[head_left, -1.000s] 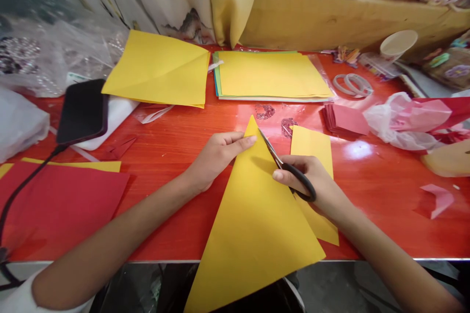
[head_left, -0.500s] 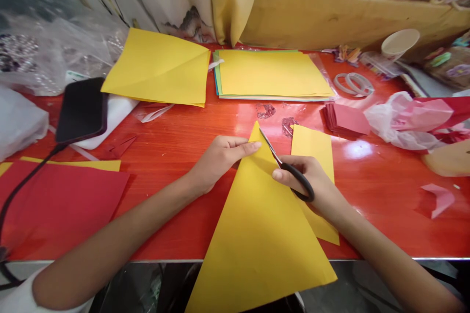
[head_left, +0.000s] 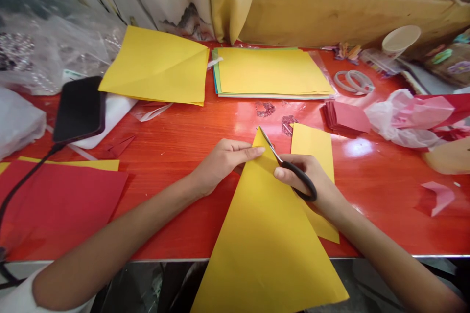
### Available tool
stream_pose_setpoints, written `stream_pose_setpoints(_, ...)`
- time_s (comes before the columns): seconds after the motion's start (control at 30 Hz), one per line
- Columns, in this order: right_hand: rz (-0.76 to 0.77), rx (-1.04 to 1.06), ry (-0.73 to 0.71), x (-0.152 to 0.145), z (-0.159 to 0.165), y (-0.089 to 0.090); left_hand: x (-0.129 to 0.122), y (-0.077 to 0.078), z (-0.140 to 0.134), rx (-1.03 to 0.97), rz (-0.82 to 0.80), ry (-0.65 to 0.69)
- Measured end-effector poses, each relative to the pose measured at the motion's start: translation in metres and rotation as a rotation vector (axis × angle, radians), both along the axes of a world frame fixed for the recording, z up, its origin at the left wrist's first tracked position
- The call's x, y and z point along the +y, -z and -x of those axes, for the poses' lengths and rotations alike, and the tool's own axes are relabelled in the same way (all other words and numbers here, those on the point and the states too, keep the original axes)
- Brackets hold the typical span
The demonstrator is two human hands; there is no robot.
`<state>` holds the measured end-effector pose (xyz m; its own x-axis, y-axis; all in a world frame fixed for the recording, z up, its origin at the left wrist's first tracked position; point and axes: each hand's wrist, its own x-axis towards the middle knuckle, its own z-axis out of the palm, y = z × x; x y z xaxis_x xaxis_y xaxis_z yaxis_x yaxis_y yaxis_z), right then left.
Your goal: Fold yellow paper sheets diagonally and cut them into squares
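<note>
Seen from the head camera, a person works with scissors (head_left: 289,167) at a large yellow sheet (head_left: 268,249) over a red, glossy bench (head_left: 172,142). The left hand (head_left: 222,166) pinches the sheet near its pointed top, thumb uppermost; the right hand (head_left: 317,181) is curled around the black handles, thumb showing. The sheet hangs past the bench's near edge, smooth and matte, widening from its tip to a broad base.

The slim metal blades lie along the sheet's right side, their tips beside the point, so this edge looks close to done; whether the cut is complete cannot be told. A narrower yellow piece (head_left: 312,144) lies partly beneath the right hand. Beyond, slightly bowed yellow sheets (head_left: 157,66) and a flat, neat stack of coloured paper (head_left: 271,73) lie uncut, as far as shows.
</note>
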<state>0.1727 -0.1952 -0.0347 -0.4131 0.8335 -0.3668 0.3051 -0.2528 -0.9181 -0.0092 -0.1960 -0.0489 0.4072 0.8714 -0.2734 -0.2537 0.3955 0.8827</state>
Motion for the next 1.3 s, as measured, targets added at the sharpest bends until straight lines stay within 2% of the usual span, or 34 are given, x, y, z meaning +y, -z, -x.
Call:
stream_pose_setpoints(0.57,-0.023,0.041,-0.005,0.003,-0.002,0.009,-0.001,0.004,-0.001,0.043,0.012,0.038)
stream_pose_setpoints(0.67,-0.051,0.095,0.043,0.005,-0.003,0.009,0.000,0.004,0.000,0.074,-0.004,0.037)
stream_pose_setpoints(0.8,-0.278,0.049,0.227,0.015,-0.008,0.006,0.004,0.003,0.004,0.095,-0.038,-0.015)
stream_pose_setpoints(0.93,-0.450,-0.198,0.313,0.031,-0.020,0.014,0.008,0.003,0.008,0.165,-0.115,-0.086)
stream_pose_setpoints(1.03,-0.593,-0.400,0.258,0.040,-0.028,0.024,0.011,0.004,0.010,0.221,-0.202,-0.145)
stream_pose_setpoints(1.17,-0.821,-0.641,0.119,0.041,-0.032,0.031,0.013,0.005,0.012,0.159,-0.255,-0.231)
stream_pose_setpoints(1.23,-0.929,-0.736,0.126,0.040,-0.030,0.030,0.015,0.006,0.013,0.133,-0.261,-0.267)
stream_pose_setpoints(1.3,-0.990,-0.704,0.159,0.037,-0.028,0.025,0.016,0.006,0.013,0.122,-0.269,-0.292)
